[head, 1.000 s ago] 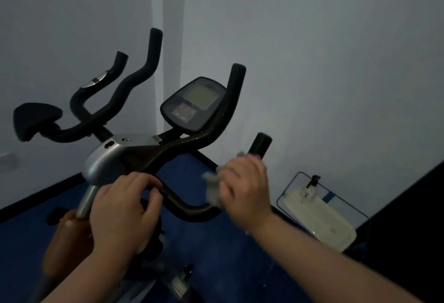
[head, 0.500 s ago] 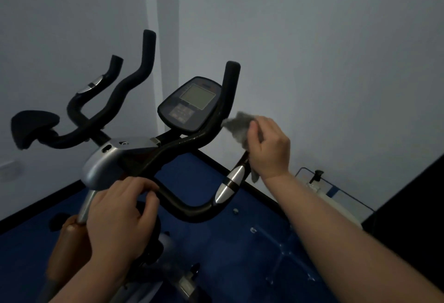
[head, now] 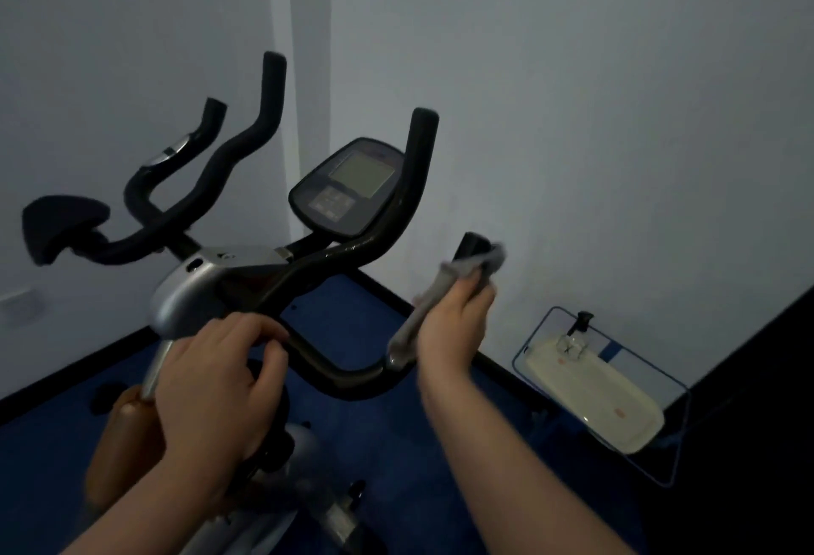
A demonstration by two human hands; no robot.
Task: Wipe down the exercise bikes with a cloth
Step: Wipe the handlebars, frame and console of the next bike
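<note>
An exercise bike with black handlebars and a dark console stands in front of me. My right hand grips a grey cloth wrapped around the right handle, just below its black end. The cloth trails down along the bar past the silver sensor. My left hand holds the lower bar near the silver stem housing.
A black seat and further black handlebars show at the left by the wall. A cream tray with a pump bottle sits in a wire frame on the blue floor at the right. White walls close in behind.
My right hand with the cloth slid up to the handle's top and has come back down a little along it. The left hand stayed on the bar.
</note>
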